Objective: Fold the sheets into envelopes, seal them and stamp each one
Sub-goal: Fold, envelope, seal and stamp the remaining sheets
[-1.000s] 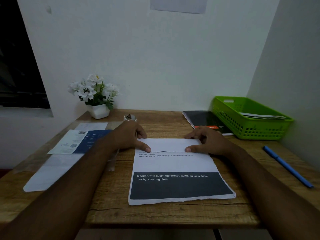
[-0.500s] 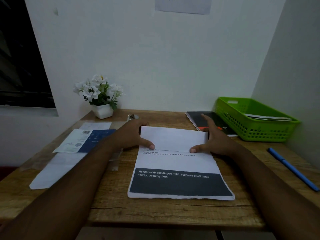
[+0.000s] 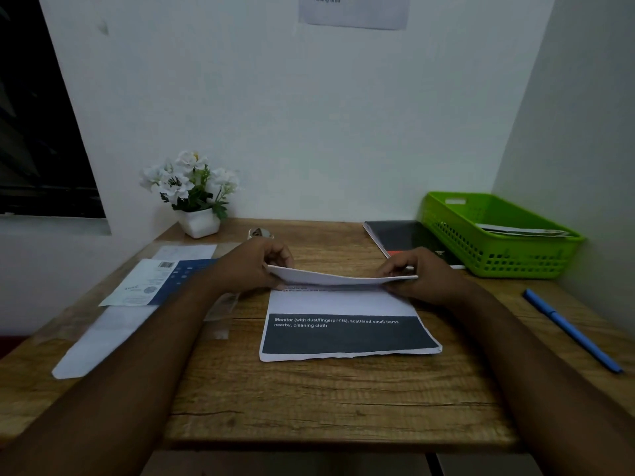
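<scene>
Place: small office-style mailing nook
Right of the right hand point(image 3: 426, 278): green paper tray point(image 3: 515, 259), blue pen point(image 3: 570, 329)
Left of the left hand point(image 3: 247, 266): flower pot point(image 3: 200, 223), leaflets point(image 3: 154, 283)
Wall point(image 3: 309, 132) beyond them: note point(image 3: 354, 10) reading "mailing area"

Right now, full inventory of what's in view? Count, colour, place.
white printed paper sheet with dark band: 1, white/dark grey, table centre, far flap raised
white-and-blue leaflet: 1, table left
long white paper: 1, left, partly under leaflet
small shiny roll, maybe tape: 1, far centre
white flowers in white pot: 1, far left corner
black notebook with orange strip: 1, far right
green plastic basket: 1, far right corner, papers inside
blue pen: 1, right edge
paper notice: 1, white, wall above
wooden table: 1, brown
left hand: 1, pinches flap's left end
right hand: 1, pinches flap's right end
</scene>
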`<state>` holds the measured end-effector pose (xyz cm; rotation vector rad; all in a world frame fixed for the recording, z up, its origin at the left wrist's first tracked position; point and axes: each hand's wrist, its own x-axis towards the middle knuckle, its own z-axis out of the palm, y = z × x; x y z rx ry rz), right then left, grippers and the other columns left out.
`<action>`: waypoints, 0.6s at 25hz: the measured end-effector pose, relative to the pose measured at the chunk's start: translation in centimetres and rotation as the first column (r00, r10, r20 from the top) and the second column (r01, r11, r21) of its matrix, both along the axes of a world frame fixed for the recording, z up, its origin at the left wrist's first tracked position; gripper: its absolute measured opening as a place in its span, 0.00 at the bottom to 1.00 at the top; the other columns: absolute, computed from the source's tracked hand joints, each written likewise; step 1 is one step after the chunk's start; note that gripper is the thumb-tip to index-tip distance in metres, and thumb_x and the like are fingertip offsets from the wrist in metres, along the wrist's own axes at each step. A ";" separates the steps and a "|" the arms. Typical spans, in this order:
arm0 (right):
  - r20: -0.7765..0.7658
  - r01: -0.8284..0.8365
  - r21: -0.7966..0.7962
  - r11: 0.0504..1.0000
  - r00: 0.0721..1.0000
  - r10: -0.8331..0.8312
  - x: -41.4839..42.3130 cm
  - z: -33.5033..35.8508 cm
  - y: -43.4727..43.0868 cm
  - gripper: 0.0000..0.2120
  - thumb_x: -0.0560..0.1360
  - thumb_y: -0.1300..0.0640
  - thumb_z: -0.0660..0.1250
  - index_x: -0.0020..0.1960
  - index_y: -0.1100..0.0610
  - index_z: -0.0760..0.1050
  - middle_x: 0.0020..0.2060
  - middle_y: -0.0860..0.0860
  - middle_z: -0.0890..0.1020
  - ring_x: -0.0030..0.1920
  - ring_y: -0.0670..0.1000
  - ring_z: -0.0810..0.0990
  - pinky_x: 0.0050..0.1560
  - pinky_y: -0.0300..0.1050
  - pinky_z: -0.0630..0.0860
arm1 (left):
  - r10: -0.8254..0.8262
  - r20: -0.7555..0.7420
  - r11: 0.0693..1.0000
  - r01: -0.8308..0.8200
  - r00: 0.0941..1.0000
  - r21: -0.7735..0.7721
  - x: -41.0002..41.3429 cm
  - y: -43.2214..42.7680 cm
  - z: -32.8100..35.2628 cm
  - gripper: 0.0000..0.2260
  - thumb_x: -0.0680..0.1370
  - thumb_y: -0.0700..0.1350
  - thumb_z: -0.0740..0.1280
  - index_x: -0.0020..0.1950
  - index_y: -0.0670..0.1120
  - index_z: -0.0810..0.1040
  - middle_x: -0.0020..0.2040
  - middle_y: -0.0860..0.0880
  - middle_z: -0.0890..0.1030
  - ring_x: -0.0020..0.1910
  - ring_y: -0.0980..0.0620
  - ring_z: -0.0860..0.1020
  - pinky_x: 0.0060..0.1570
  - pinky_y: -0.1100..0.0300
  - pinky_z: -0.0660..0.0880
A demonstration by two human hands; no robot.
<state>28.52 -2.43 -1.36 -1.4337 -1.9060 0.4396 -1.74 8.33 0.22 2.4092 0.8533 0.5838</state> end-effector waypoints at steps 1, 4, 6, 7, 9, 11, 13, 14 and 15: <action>0.018 -0.009 -0.005 1.000 1.000 0.009 0.0 0.0 -0.1 0.21 0.69 0.73 0.71 0.42 0.46 0.83 0.39 0.41 0.85 0.42 0.40 0.82 0.44 0.38 0.75 | -0.004 -0.009 1.000 0.004 1.000 0.004 -0.1 0.0 0.1 0.12 0.68 0.33 0.74 0.45 0.47 0.80 0.45 0.52 0.82 0.43 0.60 0.80 0.43 0.69 0.76; 0.042 -0.029 -0.042 0.999 0.999 0.031 -0.1 0.3 -0.5 0.23 0.69 0.74 0.69 0.43 0.44 0.85 0.41 0.40 0.86 0.45 0.41 0.83 0.46 0.36 0.76 | -0.017 -0.035 0.999 0.016 0.999 -0.029 -0.7 -0.1 0.3 0.15 0.70 0.26 0.65 0.45 0.46 0.80 0.46 0.48 0.83 0.43 0.57 0.81 0.42 0.67 0.77; 0.052 -0.045 -0.063 0.997 0.997 0.049 -0.3 0.5 -0.9 0.27 0.70 0.75 0.68 0.42 0.42 0.85 0.44 0.45 0.86 0.48 0.45 0.83 0.51 0.40 0.78 | -0.007 -0.054 1.000 0.006 0.999 -0.024 -0.8 -0.1 0.4 0.19 0.70 0.24 0.61 0.44 0.48 0.80 0.47 0.47 0.83 0.43 0.57 0.80 0.42 0.68 0.76; 0.058 -0.049 -0.077 0.996 0.997 0.054 -0.3 0.6 -1.1 0.28 0.70 0.76 0.66 0.42 0.41 0.85 0.45 0.46 0.85 0.49 0.46 0.82 0.52 0.40 0.77 | -0.004 -0.058 1.000 0.003 0.998 -0.016 -0.8 -0.2 0.4 0.19 0.71 0.25 0.63 0.43 0.49 0.80 0.47 0.48 0.83 0.43 0.58 0.80 0.42 0.68 0.75; 0.106 -0.050 -0.109 0.993 0.992 0.062 -0.4 0.9 -1.3 0.29 0.72 0.77 0.62 0.44 0.42 0.84 0.47 0.45 0.83 0.51 0.46 0.80 0.54 0.36 0.75 | 0.003 -0.055 1.000 -0.004 0.998 -0.014 -0.6 -0.4 0.5 0.10 0.72 0.35 0.70 0.44 0.50 0.81 0.46 0.52 0.83 0.43 0.59 0.79 0.43 0.67 0.73; 0.202 -0.047 -0.129 0.990 0.977 0.073 -0.5 1.0 -1.3 0.31 0.72 0.79 0.57 0.47 0.45 0.84 0.49 0.41 0.80 0.52 0.43 0.78 0.54 0.31 0.71 | 0.016 -0.117 0.998 -0.022 0.993 -0.052 -0.4 -0.7 0.5 0.11 0.67 0.50 0.77 0.47 0.52 0.82 0.48 0.54 0.81 0.46 0.58 0.77 0.45 0.63 0.74; 0.223 -0.022 -0.137 0.990 0.973 0.052 -0.6 1.0 -1.2 0.34 0.70 0.80 0.51 0.48 0.47 0.84 0.50 0.40 0.79 0.53 0.42 0.77 0.56 0.30 0.70 | 0.011 -0.231 0.997 -0.030 0.973 -0.078 -0.4 -1.0 0.4 0.26 0.56 0.64 0.76 0.50 0.55 0.80 0.51 0.56 0.79 0.50 0.57 0.75 0.48 0.59 0.75; 0.184 -0.002 -0.152 0.988 0.982 0.030 -0.5 1.0 -1.2 0.34 0.69 0.79 0.51 0.47 0.46 0.83 0.50 0.40 0.79 0.53 0.43 0.78 0.57 0.33 0.72 | -0.008 -0.257 0.996 -0.014 0.966 -0.084 -0.3 -1.0 0.4 0.32 0.52 0.69 0.74 0.51 0.56 0.80 0.51 0.56 0.79 0.50 0.57 0.75 0.49 0.58 0.75; 0.139 0.020 -0.162 0.987 0.990 0.002 -0.5 1.0 -1.1 0.32 0.70 0.78 0.53 0.47 0.45 0.82 0.50 0.41 0.80 0.53 0.45 0.78 0.57 0.38 0.74 | -0.029 -0.264 0.996 0.004 0.964 -0.093 -0.3 -1.1 0.4 0.35 0.49 0.72 0.72 0.52 0.56 0.79 0.52 0.56 0.79 0.50 0.57 0.75 0.49 0.57 0.75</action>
